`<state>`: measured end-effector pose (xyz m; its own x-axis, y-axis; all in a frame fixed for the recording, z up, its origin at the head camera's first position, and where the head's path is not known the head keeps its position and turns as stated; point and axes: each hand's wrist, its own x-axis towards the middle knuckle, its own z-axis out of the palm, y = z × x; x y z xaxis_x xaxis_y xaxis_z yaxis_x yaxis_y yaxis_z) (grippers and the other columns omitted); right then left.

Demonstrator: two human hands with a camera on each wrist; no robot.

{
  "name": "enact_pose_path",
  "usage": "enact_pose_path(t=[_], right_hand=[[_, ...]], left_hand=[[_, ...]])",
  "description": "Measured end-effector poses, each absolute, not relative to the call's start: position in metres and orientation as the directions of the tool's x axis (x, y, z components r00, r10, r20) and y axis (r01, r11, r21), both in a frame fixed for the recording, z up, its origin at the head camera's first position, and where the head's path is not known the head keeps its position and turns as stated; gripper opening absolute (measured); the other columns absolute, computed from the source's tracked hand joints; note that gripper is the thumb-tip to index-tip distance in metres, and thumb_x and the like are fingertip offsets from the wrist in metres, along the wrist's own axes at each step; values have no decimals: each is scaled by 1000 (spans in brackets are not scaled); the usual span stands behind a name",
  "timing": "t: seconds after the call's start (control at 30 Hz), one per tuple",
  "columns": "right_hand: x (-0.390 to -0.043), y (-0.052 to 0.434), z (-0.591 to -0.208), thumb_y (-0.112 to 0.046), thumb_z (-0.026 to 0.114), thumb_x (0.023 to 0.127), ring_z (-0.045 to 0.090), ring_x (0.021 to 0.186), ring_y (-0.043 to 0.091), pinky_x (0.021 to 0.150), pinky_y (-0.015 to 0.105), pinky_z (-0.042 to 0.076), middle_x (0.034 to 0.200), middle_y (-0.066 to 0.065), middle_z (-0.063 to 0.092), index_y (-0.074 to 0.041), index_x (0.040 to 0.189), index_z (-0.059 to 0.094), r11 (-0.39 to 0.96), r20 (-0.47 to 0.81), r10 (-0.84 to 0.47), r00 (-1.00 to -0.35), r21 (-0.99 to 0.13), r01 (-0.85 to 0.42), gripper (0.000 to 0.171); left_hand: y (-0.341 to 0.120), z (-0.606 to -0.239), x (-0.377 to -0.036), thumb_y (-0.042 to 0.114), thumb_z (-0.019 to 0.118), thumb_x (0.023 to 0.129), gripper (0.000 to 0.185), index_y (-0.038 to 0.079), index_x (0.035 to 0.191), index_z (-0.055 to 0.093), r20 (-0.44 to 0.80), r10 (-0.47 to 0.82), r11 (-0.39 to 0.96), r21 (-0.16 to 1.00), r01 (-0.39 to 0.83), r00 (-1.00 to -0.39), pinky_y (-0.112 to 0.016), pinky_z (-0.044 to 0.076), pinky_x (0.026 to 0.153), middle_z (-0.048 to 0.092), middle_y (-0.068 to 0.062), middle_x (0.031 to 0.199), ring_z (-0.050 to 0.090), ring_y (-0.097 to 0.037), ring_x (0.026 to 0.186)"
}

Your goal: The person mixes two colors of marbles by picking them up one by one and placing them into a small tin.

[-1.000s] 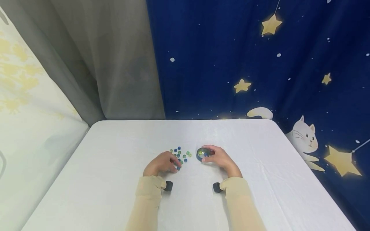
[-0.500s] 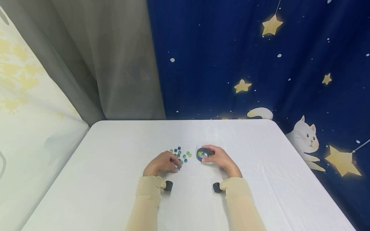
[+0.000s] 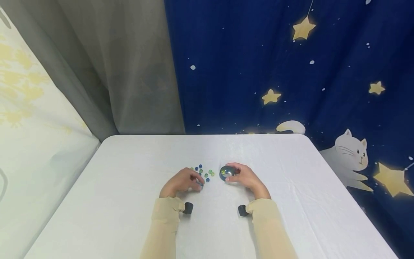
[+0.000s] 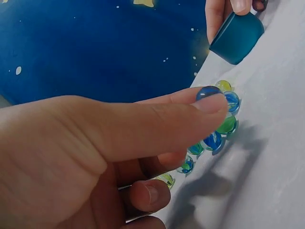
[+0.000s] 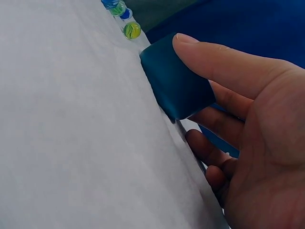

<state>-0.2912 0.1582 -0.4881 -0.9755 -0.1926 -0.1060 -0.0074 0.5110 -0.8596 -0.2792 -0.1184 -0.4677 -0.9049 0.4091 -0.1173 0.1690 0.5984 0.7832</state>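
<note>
Several small blue and green glass marbles [image 3: 203, 170] lie in a loose cluster on the white table [image 3: 129, 187]. My left hand [image 3: 199, 182] is at the near edge of the cluster. In the left wrist view its thumb and forefinger pinch one blue marble [image 4: 208, 91] just above the other marbles [image 4: 215, 138]. My right hand [image 3: 231, 173] grips a small dark-blue cup [image 3: 226, 172] to the right of the cluster. The cup [image 5: 177, 82] is tilted on the cloth, with my thumb on its side. Some marbles show inside it.
The table's far edge meets a grey curtain [image 3: 123, 72] and a dark-blue backdrop with stars and a cat [image 3: 350, 154]. A pale patterned cloth [image 3: 29, 108] hangs at the left. A black wrist camera [image 3: 188, 208] sits under each beige sleeve.
My left hand has crept slightly forward into the marbles and now pinches a blue one. The right hand and cup have stayed put. The backdrop at the right has shifted.
</note>
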Motion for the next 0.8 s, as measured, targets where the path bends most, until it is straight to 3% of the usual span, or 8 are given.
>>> enact_pose_path(t=[0.27, 0.47, 0.8], right_hand=[[-291, 158, -488, -19, 84, 74, 50, 122, 31, 104, 54, 33, 129, 7, 59, -20, 127, 64, 514, -108, -191, -976, -858, -6, 56], [-293, 159, -490, -20, 84, 73, 52, 119, 30, 102, 54, 35, 126, 6, 60, -19, 126, 65, 514, -107, -193, -975, -858, -7, 57], [-294, 159, -491, -21, 85, 72, 52, 119, 29, 102, 54, 35, 126, 4, 61, -22, 126, 65, 510, -117, -182, -976, -860, 8, 57]], left_hand=[[-117, -470, -281, 4, 78, 79, 17, 11, 94, 74, -41, 449, 547, 803, 238, -893, -30, 40, 59, 53, 1, 69, 46, -15, 65], [-114, -471, -281, 8, 78, 79, 17, 13, 94, 71, -68, 397, 549, 817, 178, -915, -29, 38, 54, 53, 0, 72, 46, -15, 62], [-106, -472, -284, 8, 75, 83, 15, 11, 96, 71, 49, 401, 484, 837, 257, -915, -31, 44, 62, 56, -1, 73, 53, -16, 65]])
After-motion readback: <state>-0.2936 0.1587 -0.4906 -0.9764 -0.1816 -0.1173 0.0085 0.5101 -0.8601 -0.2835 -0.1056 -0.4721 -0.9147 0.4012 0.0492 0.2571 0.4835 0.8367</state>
